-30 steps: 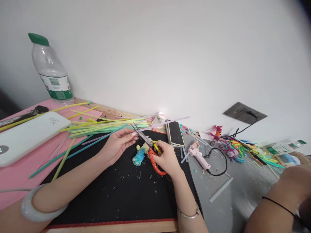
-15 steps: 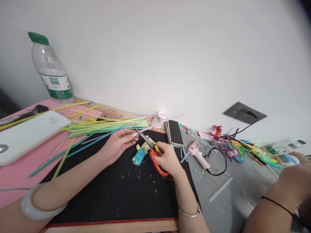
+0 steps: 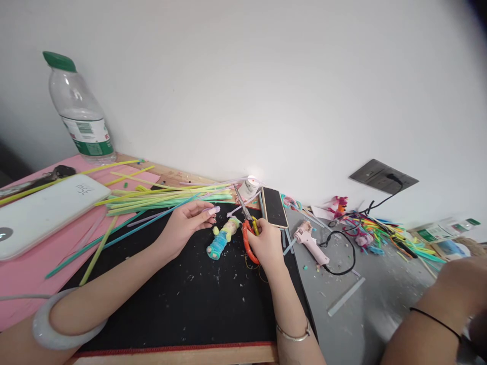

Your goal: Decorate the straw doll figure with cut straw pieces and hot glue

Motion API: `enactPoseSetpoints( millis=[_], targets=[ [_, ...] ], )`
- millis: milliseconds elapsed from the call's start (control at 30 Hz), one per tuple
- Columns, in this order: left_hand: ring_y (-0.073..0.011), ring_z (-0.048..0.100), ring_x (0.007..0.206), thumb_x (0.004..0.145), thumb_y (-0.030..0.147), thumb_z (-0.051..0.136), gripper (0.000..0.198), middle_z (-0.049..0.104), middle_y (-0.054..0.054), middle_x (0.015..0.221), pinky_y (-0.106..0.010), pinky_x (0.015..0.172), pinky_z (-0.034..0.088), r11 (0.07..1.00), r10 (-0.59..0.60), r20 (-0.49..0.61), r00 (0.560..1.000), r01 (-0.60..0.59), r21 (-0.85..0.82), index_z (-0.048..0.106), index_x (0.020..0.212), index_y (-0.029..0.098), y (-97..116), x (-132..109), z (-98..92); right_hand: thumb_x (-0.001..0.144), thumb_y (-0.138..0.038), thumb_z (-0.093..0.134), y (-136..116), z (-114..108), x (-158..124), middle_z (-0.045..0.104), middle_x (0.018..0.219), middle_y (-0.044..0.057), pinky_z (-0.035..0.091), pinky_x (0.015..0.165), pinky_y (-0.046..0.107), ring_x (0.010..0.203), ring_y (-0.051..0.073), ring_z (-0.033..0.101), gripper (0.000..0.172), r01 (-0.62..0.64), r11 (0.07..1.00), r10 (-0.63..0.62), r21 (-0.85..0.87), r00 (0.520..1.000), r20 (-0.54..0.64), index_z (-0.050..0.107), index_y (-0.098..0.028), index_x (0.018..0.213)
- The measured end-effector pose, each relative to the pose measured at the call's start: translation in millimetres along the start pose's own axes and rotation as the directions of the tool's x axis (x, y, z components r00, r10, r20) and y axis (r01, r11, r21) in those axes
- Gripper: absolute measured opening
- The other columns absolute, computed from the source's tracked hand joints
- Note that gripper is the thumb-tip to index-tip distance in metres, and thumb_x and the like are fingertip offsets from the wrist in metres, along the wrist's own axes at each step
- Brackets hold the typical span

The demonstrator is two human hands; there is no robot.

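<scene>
Bare black mat (image 3: 198,304) nearside; straws (image 3: 167,197) and phone (image 3: 274,207) crowd beyond.

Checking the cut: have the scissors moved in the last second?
Yes. The scissors swung rightward, closer to the phone; their blades left the left hand and now point at the wall.

One bottle (image 3: 78,114), one power bank (image 3: 41,210), one scissors (image 3: 245,230), one small figure (image 3: 221,239), one phone (image 3: 274,207), one glue gun (image 3: 310,242).

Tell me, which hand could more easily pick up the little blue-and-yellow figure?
Probably the left hand: its fingers, pinching only a lavender scrap, sit beside the figure, while the right hand grips scissors.
</scene>
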State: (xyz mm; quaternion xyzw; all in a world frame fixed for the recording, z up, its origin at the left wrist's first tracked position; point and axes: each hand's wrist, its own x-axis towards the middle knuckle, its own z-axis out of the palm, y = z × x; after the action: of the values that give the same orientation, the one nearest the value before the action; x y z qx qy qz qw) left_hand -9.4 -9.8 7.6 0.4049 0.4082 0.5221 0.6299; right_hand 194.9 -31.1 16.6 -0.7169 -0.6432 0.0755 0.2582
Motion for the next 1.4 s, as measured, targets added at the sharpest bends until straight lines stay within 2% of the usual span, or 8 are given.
enactPoseSetpoints(
  millis=[233,367,600,800,933,1067,1233,1400],
  targets=[
    [-0.0153,0.063,0.067,0.071,0.037,0.069,0.023,0.068,-0.003,0.076,-0.027,0.068,0.052,0.964,0.153,0.001,0.988,-0.150,0.219,0.067,0.085,0.019,-1,-1,0.0,0.069,-0.043,0.058,-8,8,-4,0.039,0.049,-0.006,0.025,0.045,0.021,0.047,0.010,0.032,0.031,-0.072,0.980,0.063,0.186,0.997,0.055,0.040,-0.020,0.057],
    [-0.0197,0.066,0.078,0.072,0.034,0.067,0.021,0.071,-0.003,0.088,-0.029,0.076,0.052,0.909,0.237,0.030,0.971,-0.232,0.346,0.070,0.089,0.023,-2,-5,0.2,0.064,-0.042,0.064,-16,17,-9,0.046,0.054,-0.006,0.031,0.046,0.020,0.049,0.010,0.038,0.030,-0.123,0.938,0.085,0.323,0.988,0.129,0.043,-0.020,0.065],
    [-0.0215,0.066,0.083,0.074,0.032,0.065,0.018,0.072,-0.003,0.091,-0.028,0.076,0.051,0.762,0.422,0.063,0.904,-0.391,0.516,0.073,0.089,0.026,-2,-11,2.3,0.065,-0.037,0.065,-26,25,-11,0.054,0.062,-0.003,0.036,0.050,0.022,0.053,0.012,0.047,0.027,-0.154,0.884,0.091,0.442,0.983,0.159,0.045,-0.020,0.072],
    [-0.0186,0.066,0.082,0.080,0.030,0.059,0.019,0.073,-0.003,0.091,-0.027,0.074,0.052,0.572,0.564,0.165,0.809,-0.527,0.629,0.071,0.091,0.022,-2,-14,-2.0,0.071,-0.031,0.060,-33,44,-8,0.055,0.064,-0.004,0.037,0.051,0.021,0.054,0.011,0.048,0.019,-0.082,0.787,-0.087,0.611,0.966,0.242,0.047,-0.020,0.079],
    [-0.0174,0.066,0.083,0.082,0.030,0.057,0.020,0.073,-0.003,0.092,-0.026,0.076,0.051,0.521,0.586,0.173,0.792,-0.531,0.668,0.071,0.093,0.021,-1,-13,-3.9,0.074,-0.028,0.057,-27,41,-6,0.056,0.065,-0.004,0.036,0.053,0.021,0.054,0.011,0.048,0.013,0.004,0.851,-0.118,0.526,0.976,0.184,0.050,-0.020,0.080],
    [-0.0180,0.067,0.083,0.082,0.030,0.057,0.020,0.073,-0.003,0.089,-0.028,0.078,0.052,0.600,0.534,0.109,0.838,-0.466,0.650,0.071,0.094,0.021,3,-12,-3.6,0.070,-0.025,0.060,-7,20,-2,0.059,0.071,-0.001,0.037,0.058,0.023,0.061,0.013,0.051,0.014,0.061,0.972,-0.076,0.228,0.995,0.060,0.053,-0.019,0.081],
    [-0.0189,0.068,0.078,0.081,0.030,0.058,0.018,0.073,-0.001,0.083,-0.031,0.076,0.054,0.693,0.480,0.018,0.877,-0.392,0.604,0.071,0.089,0.022,6,-11,-4.6,0.066,-0.021,0.064,17,3,4,0.057,0.069,0.000,0.034,0.055,0.024,0.061,0.014,0.050,0.011,0.142,0.990,-0.142,0.017,0.974,0.177,0.056,-0.017,0.073],
    [-0.0189,0.068,0.079,0.080,0.033,0.058,0.020,0.074,-0.001,0.083,-0.032,0.080,0.054,0.673,0.476,0.068,0.877,-0.413,0.614,0.072,0.089,0.022,6,-12,-4.5,0.064,-0.018,0.069,24,-9,8,0.061,0.081,0.003,0.042,0.066,0.027,0.073,0.016,0.055,0.020,0.246,0.960,-0.273,0.137,0.929,0.250,0.064,-0.016,0.083]
  ],
)
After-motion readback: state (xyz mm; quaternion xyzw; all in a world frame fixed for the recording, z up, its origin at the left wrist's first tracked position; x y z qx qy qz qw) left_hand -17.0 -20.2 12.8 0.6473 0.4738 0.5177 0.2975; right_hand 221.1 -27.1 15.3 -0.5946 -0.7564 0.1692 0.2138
